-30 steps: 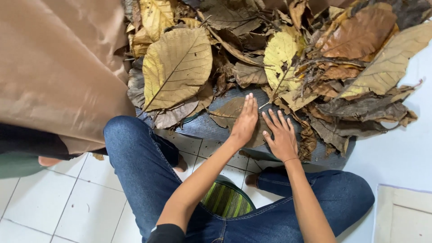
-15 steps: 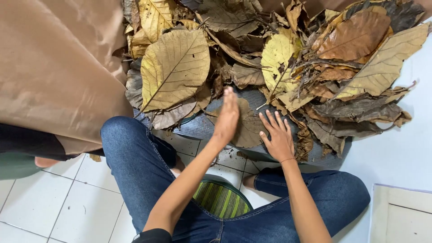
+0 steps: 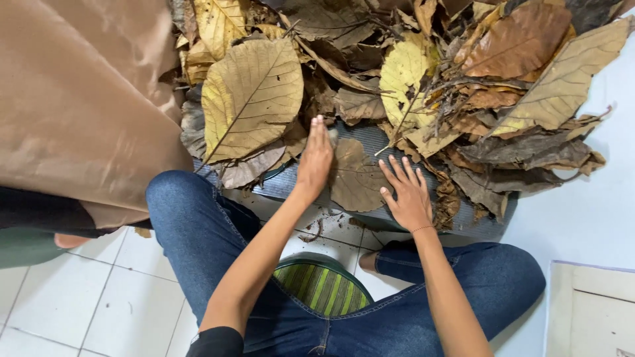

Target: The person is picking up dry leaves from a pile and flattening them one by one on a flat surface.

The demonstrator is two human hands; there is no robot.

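Note:
My left hand (image 3: 316, 157) lies with fingers straight and together on the left edge of a brown dry leaf (image 3: 354, 178), which rests flat on a grey ribbed mat (image 3: 370, 142). My right hand (image 3: 405, 192) presses flat on the right edge of the same leaf, fingers spread. Neither hand grips anything. Behind the hands a heap of large dry leaves (image 3: 410, 73) covers the mat, with a big yellow-brown leaf (image 3: 251, 99) at the left.
A tan cloth (image 3: 79, 92) hangs at the left. My legs in blue jeans (image 3: 198, 231) sit crossed on white floor tiles, with a green striped bowl (image 3: 324, 284) between them. A pale board (image 3: 592, 311) lies at the lower right. Leaf crumbs dot the tiles.
My left hand has slid left across the brown leaf, from beside the right hand to the leaf's left edge. The right hand has stayed nearly in place.

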